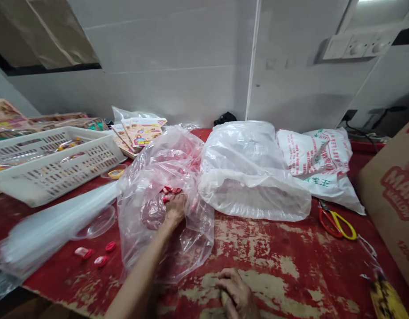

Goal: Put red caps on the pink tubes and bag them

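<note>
My left hand (175,207) reaches into the mouth of a clear plastic bag (194,235). Its fingers are curled against small red plastic pieces (171,190) inside, and the fingertips are partly hidden among them. Near the table's front edge, my right hand (235,292) is curled closed around something pale yellowish that I cannot make out. To the left of the bag lie a small piece with a clear body and red base (83,252), another small red-and-white piece (101,261) and a round red piece (110,246).
A white plastic basket (58,177), flat plastic sleeves (58,221) and printed cards (141,133) are at left. Behind stand a large white translucent bag (254,177) and a printed white sack (317,155). Scissors (337,223) and a cardboard box (390,204) lie to the right.
</note>
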A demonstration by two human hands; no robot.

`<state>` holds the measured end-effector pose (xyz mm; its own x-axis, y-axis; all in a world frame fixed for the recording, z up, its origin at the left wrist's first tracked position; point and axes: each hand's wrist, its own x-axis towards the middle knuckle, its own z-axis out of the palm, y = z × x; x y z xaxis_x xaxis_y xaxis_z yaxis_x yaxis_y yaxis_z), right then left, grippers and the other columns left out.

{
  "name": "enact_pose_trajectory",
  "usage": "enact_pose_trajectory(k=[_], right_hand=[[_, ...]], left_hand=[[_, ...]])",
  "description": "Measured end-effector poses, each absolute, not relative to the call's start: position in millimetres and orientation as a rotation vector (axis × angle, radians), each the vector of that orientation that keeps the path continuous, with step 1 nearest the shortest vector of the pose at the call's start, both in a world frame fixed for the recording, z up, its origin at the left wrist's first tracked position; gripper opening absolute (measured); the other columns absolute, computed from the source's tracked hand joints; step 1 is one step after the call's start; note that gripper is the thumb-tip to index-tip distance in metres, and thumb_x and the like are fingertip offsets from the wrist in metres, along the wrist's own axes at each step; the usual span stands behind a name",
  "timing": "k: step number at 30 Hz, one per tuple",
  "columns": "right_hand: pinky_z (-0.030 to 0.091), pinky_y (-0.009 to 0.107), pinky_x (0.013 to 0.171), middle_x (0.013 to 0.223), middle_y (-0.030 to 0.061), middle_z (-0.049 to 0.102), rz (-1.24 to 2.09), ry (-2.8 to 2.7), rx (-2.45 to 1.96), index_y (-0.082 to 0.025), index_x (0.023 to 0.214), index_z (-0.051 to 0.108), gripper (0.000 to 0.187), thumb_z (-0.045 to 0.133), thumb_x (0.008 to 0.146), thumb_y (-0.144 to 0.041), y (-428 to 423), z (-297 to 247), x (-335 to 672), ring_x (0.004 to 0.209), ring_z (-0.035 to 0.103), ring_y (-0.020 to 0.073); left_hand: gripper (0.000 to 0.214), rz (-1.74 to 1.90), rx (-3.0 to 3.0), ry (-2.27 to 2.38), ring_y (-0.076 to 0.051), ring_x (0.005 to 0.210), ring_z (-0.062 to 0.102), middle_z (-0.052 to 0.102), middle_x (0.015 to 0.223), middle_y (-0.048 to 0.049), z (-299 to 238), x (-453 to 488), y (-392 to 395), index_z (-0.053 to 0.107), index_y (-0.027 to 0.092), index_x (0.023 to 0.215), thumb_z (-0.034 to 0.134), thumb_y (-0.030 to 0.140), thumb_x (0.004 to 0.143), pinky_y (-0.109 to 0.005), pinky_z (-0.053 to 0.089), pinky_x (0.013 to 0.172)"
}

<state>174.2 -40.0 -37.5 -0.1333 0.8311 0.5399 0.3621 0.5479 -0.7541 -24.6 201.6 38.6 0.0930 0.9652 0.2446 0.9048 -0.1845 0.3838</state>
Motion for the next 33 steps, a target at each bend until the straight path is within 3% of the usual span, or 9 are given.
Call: enact_pose_trajectory(k=[4, 7, 10, 13, 15, 19, 24, 29, 33], right_hand=[[0.053, 0.027, 0.079, 0.102, 0.0102, 0.061, 0.606, -1.761, -0.97, -0.02, 0.107, 0.059, 0.028, 0.039, 0.089, -0.025, -40.9, -34.8, 175.7, 0.091, 0.064, 0.019], [0.053, 0.026, 0.073, 0.096, 0.0099, 0.06, 0.569, -1.656, -0.968, -0.02, 0.101, 0.06, 0.031, 0.034, 0.092, -0.032, -40.4, -43.5, 170.1, 0.085, 0.064, 0.0178], [0.053, 0.025, 0.069, 0.094, 0.009, 0.061, 0.599, -1.618, -0.978, -0.021, 0.098, 0.062, 0.034, 0.033, 0.093, -0.038, -39.8, -41.3, 170.5, 0.081, 0.063, 0.0169], [0.053, 0.024, 0.069, 0.089, 0.0064, 0.063, 0.689, -1.644, -1.025, -0.022, 0.097, 0.063, 0.026, 0.039, 0.092, -0.031, -38.2, -14.8, 182.9, 0.078, 0.063, 0.0155], [0.053, 0.022, 0.069, 0.087, 0.0053, 0.064, 0.662, -1.681, -1.05, -0.022, 0.098, 0.063, 0.023, 0.041, 0.09, -0.024, -32.8, 11.1, 195.6, 0.078, 0.064, 0.015], [0.052, 0.032, 0.087, 0.107, 0.0087, 0.065, 0.386, -1.672, -1.222, -0.022, 0.107, 0.063, 0.03, 0.039, 0.089, -0.02, 3.2, 48.3, 226.0, 0.1, 0.062, 0.0194], [0.048, 0.045, 0.095, 0.116, 0.0139, 0.063, 0.076, -1.816, -1.439, -0.016, 0.113, 0.062, 0.037, 0.035, 0.088, -0.022, 91.8, 35.3, 272.0, 0.109, 0.059, 0.0248], [0.048, 0.036, 0.09, 0.113, 0.0127, 0.064, -0.027, -2.071, -1.539, -0.016, 0.107, 0.064, 0.034, 0.04, 0.085, -0.026, 180.0, 11.2, 289.1, 0.11, 0.058, 0.0236], [0.047, 0.035, 0.08, 0.098, 0.0134, 0.068, 0.01, -2.029, -1.59, -0.016, 0.101, 0.065, 0.03, 0.044, 0.085, -0.03, 239.9, 10.6, 281.9, 0.092, 0.063, 0.024]], left_hand=[[0.018, 0.662, 2.285, 1.894, -0.029, 0.113, 0.052, 0.062, 0.111, -0.0128, 20.5, -28.4, 165.0, 0.06, 0.02, 0.089, 0.046, 0.029, 0.08, -0.043, 0.039, 0.097], [0.019, 0.941, 2.326, 1.881, -0.031, 0.123, 0.045, 0.058, 0.122, -0.0129, 16.7, -31.3, 137.5, 0.061, 0.02, 0.09, 0.046, 0.025, 0.08, -0.048, 0.036, 0.102], [0.021, 1.401, 2.244, 1.869, -0.028, 0.111, 0.054, 0.061, 0.112, -0.0118, 30.5, -30.9, 109.3, 0.061, 0.019, 0.096, 0.045, 0.024, 0.084, -0.046, 0.043, 0.097], [0.02, 1.809, 2.174, 1.836, -0.024, 0.098, 0.058, 0.063, 0.097, -0.0074, 53.7, -15.1, 79.4, 0.06, 0.021, 0.1, 0.05, 0.02, 0.084, -0.044, 0.046, 0.092], [0.022, 1.872, 2.301, 1.594, -0.022, 0.097, 0.059, 0.064, 0.096, -0.0058, 64.2, 8.9, 66.6, 0.059, 0.022, 0.101, 0.053, 0.015, 0.082, -0.043, 0.047, 0.093], [0.028, 1.398, 2.538, 1.214, -0.021, 0.103, 0.058, 0.066, 0.101, -0.0085, 57.9, 76.1, 78.1, 0.061, 0.02, 0.103, 0.043, 0.01, 0.084, -0.039, 0.047, 0.093], [0.037, 0.668, 2.624, 1.546, -0.031, 0.117, 0.051, 0.06, 0.123, -0.016, 20.8, 124.9, 116.7, 0.058, 0.014, 0.118, 0.048, 0.019, 0.083, -0.05, 0.04, 0.097], [0.038, 0.675, 2.665, 1.501, -0.031, 0.113, 0.05, 0.058, 0.122, -0.0166, 1.8, 122.5, 115.5, 0.059, 0.011, 0.114, 0.049, 0.035, 0.086, -0.051, 0.036, 0.098], [0.04, 0.685, 2.657, 1.496, -0.031, 0.111, 0.049, 0.057, 0.123, -0.0166, 1.9, 120.8, 112.8, 0.06, 0.01, 0.11, 0.044, 0.039, 0.088, -0.049, 0.035, 0.097]])
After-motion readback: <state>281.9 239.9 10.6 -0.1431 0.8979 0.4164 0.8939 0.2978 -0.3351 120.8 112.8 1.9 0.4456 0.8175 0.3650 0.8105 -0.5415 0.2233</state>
